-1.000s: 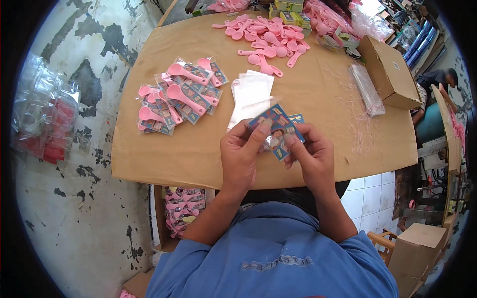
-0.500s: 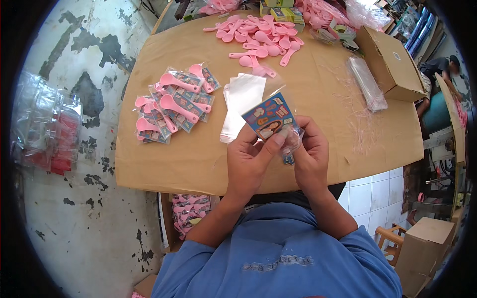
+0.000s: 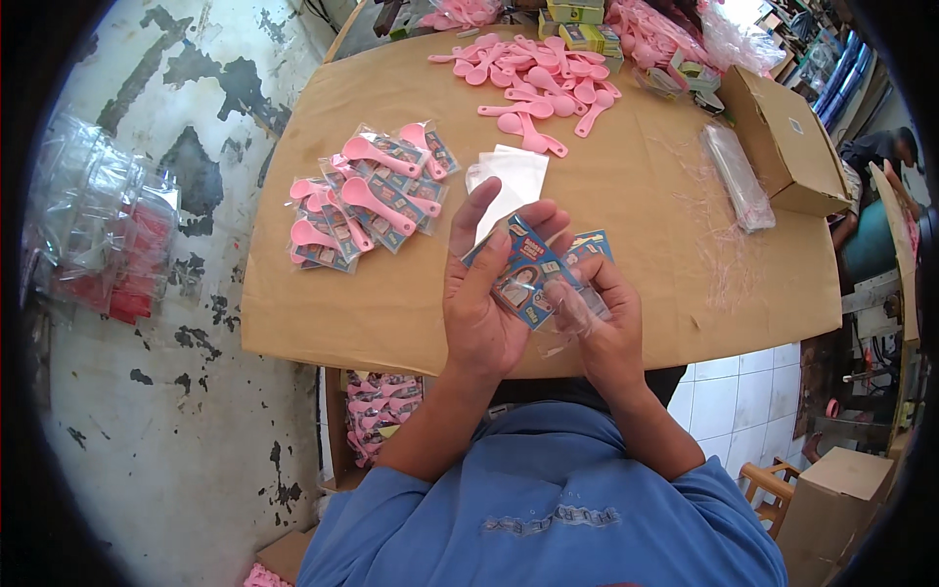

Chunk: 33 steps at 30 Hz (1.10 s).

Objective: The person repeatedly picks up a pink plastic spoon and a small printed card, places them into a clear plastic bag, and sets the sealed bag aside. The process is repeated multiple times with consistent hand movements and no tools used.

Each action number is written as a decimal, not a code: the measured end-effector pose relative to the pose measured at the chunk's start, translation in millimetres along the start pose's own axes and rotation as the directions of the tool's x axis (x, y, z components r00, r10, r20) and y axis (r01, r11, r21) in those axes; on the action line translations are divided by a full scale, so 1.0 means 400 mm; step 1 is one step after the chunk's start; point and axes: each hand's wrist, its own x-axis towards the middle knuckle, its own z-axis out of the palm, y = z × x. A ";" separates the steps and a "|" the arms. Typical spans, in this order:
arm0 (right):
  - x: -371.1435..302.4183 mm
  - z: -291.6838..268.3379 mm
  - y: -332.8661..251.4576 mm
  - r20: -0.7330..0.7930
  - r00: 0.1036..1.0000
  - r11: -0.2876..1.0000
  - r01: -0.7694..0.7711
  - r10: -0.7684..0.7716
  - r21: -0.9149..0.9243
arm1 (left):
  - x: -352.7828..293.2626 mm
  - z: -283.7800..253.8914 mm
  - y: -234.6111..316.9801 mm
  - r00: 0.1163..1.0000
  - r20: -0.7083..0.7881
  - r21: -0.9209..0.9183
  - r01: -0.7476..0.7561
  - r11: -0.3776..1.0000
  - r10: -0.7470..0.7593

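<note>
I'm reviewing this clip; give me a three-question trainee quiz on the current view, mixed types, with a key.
1. True or false: the packaged pink spoons lie to the left of the loose pink spoons.
2. Fill in: the cardboard box stands toward the ____ side of the brown-covered table, as the wearer sees it.
3. Which is the left hand holding?
A) the cardboard box
B) a blue printed card
C) the loose pink spoons

Key: 1 true; 2 right; 3 B.
</note>
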 end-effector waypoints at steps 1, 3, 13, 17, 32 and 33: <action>0.003 0.003 -0.002 0.002 1.000 1.000 -0.002 0.002 -0.001 | 0.002 -0.004 -0.001 1.000 -0.002 0.000 -0.002 1.000 0.002; 0.010 0.011 -0.006 -0.013 1.000 0.997 0.024 -0.025 -0.079 | 0.010 -0.015 -0.002 0.998 0.057 0.034 0.027 0.999 -0.028; 0.055 0.023 0.044 -0.090 0.967 0.945 0.209 -0.238 -0.250 | 0.010 -0.028 -0.003 0.983 0.042 -0.012 0.178 0.984 -0.177; 0.063 0.015 -0.017 0.187 0.802 0.573 0.547 -0.567 -0.610 | 0.015 -0.041 0.020 0.993 -0.043 -0.017 0.111 0.994 -0.112; 0.478 -0.119 -0.026 0.557 0.785 -0.033 0.570 -0.271 -0.821 | -0.001 -0.090 0.073 0.963 -0.265 -0.049 -0.068 0.996 0.052; 0.502 -0.129 -0.009 0.569 0.786 -0.096 0.564 -0.243 -0.820 | -0.002 -0.089 0.074 0.956 -0.289 -0.018 -0.062 0.998 0.055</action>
